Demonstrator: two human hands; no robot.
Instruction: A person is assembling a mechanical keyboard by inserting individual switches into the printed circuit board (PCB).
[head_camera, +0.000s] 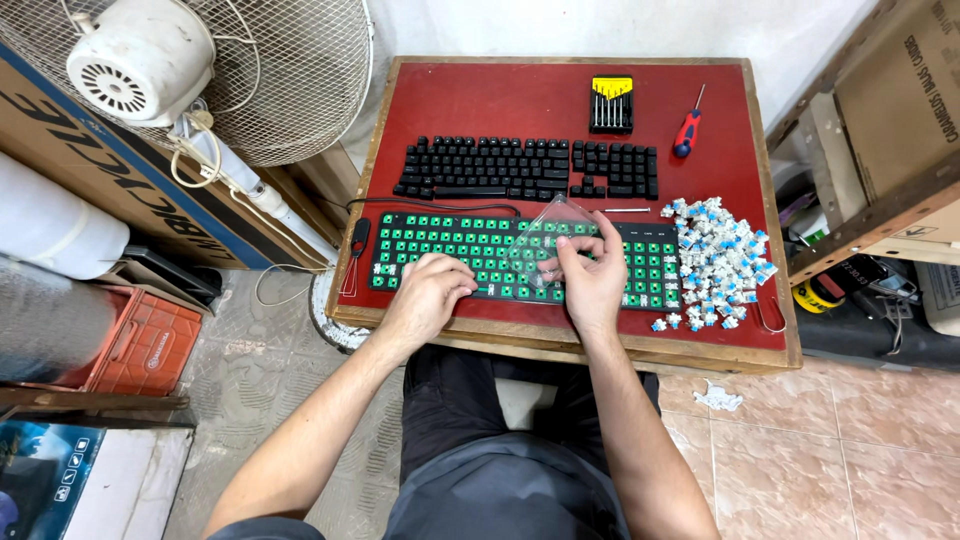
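A white fan (180, 70) leans just beyond the red table's (560, 100) left edge. The left hand (428, 290) rests loosely curled on the stripped keyboard (450, 245), grasping nothing. The right hand (590, 280) pinches a clear plastic bag (545, 235) over the board's middle. The keycap set (530, 168) lies behind, with bare red surface beyond. A switch pile (720, 258) crowds the right edge.

Red table (480, 95) with keyboard (640, 262), switches (720, 250), screwdriver (687, 130).
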